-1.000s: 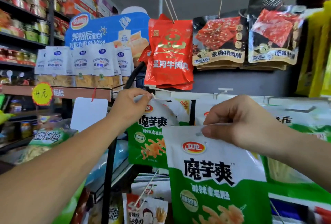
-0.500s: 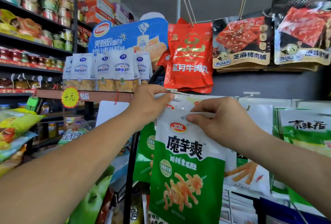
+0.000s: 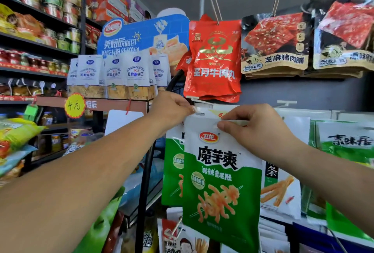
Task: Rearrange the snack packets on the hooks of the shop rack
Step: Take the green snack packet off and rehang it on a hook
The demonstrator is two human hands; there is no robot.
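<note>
- Right hand [image 3: 257,131], centre right: thumb and forefinger pinch the white top edge of a green-and-white konjac snack packet [image 3: 220,182], which hangs from that grip at centre frame.
- Left hand [image 3: 172,109], just left of it: curled fingers pinch the top strip of a second konjac packet [image 3: 172,171] right behind the first, just under a white hook [image 3: 194,99].
- Above the hook: red beef-ball packets [image 3: 214,60]; upper right, pork jerky packets [image 3: 277,46].
- Upper left: blue bread sign [image 3: 141,38].
</note>
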